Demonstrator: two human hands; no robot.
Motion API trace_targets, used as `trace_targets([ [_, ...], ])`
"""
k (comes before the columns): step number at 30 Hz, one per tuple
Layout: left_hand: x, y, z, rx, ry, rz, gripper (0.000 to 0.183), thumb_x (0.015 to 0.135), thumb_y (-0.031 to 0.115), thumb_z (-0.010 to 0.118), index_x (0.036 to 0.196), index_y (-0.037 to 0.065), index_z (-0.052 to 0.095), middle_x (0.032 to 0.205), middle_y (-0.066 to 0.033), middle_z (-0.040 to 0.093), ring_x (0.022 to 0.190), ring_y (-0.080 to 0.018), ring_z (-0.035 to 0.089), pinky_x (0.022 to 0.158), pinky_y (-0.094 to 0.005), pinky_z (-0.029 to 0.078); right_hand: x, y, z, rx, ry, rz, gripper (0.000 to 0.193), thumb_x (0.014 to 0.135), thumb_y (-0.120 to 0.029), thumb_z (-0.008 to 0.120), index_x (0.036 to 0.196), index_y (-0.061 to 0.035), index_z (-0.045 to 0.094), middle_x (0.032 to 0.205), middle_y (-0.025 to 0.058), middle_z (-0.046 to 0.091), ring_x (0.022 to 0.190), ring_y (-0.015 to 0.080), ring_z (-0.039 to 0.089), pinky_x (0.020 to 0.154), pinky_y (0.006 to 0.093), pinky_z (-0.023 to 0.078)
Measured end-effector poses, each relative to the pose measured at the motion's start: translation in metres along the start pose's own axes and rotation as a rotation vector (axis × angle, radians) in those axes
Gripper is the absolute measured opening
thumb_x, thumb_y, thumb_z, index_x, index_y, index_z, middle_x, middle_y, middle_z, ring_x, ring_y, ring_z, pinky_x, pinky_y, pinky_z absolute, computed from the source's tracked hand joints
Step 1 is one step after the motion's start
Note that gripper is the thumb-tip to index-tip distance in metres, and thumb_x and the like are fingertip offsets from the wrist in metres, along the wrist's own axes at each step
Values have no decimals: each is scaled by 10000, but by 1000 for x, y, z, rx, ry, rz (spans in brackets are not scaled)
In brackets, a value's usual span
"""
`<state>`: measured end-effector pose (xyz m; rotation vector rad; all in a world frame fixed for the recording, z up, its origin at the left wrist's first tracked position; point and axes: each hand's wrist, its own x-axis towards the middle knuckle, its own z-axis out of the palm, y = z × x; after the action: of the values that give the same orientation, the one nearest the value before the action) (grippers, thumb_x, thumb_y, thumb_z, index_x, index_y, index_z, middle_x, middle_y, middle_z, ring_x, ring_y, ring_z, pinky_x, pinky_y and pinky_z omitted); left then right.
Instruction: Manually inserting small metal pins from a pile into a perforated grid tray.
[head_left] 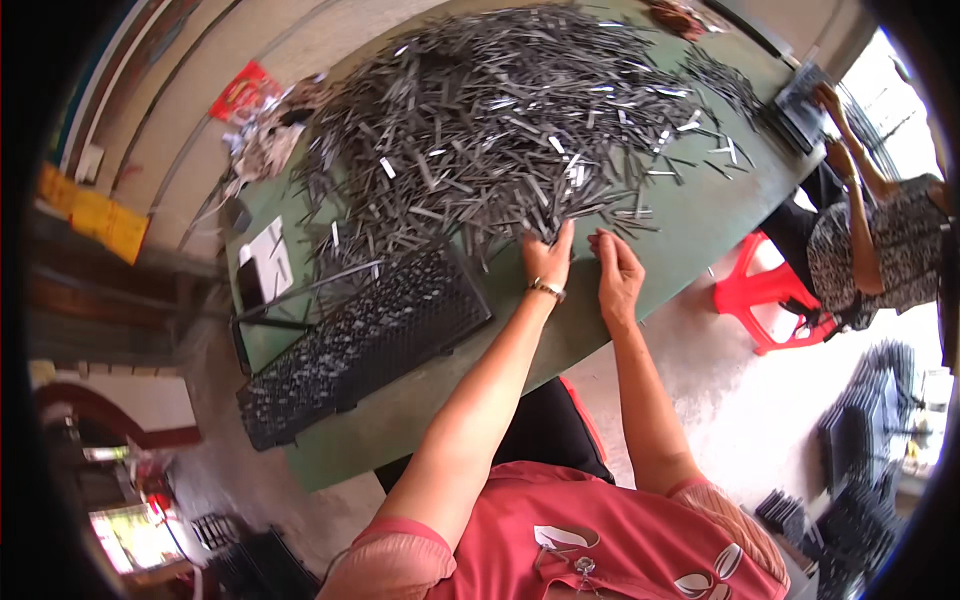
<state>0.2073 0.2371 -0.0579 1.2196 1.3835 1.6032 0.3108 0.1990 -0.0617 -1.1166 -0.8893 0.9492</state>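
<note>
A large heap of thin dark strips (480,130) covers much of the green table (700,205). At its near edge, my left hand (547,258) is closed round a small bunch of dark strips (545,215), whose ends point away from me into the heap. My right hand (620,275) is just to the right, apart from the left, with thumb and fingertips drawn together. Whatever is between those fingertips, if anything, is too small to make out. Left of my hands lies a long black perforated tray (400,345), with many small pale-glinting pieces on its left and upper parts.
Across the right corner, another person's hands (835,125) work at a dark tray (800,105). A red stool (765,295) stands on the floor there. A white sheet (265,250), crumpled cloth (262,150) and a red packet (245,92) lie left. Stacked black trays (865,430) stand lower right.
</note>
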Motion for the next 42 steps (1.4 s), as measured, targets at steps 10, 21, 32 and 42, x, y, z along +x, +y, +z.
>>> trace_targets([
  [10, 35, 65, -35, -937, -297, -729, 149, 854, 184, 612, 784, 53, 603, 679, -55, 614, 577, -175, 600, 560, -320, 519, -1, -4, 3, -50, -56, -19, 264, 930, -155, 562, 1106, 36, 612, 953, 84, 657, 894, 136, 600, 818, 253, 473],
  [21, -84, 127, -134, -598, -323, -731, 142, 824, 175, 641, 839, 39, 603, 674, -42, 605, 571, -145, 601, 523, -281, 487, -55, -100, 32, 14, -687, 144, 298, 917, -158, 576, 1117, 60, 607, 897, 24, 594, 722, 75, 492, 655, 226, 419],
  [32, -174, 109, -250, -639, -197, -811, 184, 844, 149, 636, 977, 38, 574, 763, -30, 592, 646, -137, 590, 589, -268, 497, -131, -102, 103, -89, -705, 271, 277, 871, -131, 648, 1076, 54, 627, 795, 35, 624, 669, 85, 554, 618, 227, 460],
  [42, -196, 98, -306, -664, -170, -747, 165, 865, 147, 623, 988, 49, 574, 785, -19, 590, 661, -115, 585, 571, -268, 507, -153, -88, 208, -359, -804, -386, 230, 834, -91, 673, 1049, -13, 647, 786, 50, 613, 668, 85, 553, 612, 231, 449],
])
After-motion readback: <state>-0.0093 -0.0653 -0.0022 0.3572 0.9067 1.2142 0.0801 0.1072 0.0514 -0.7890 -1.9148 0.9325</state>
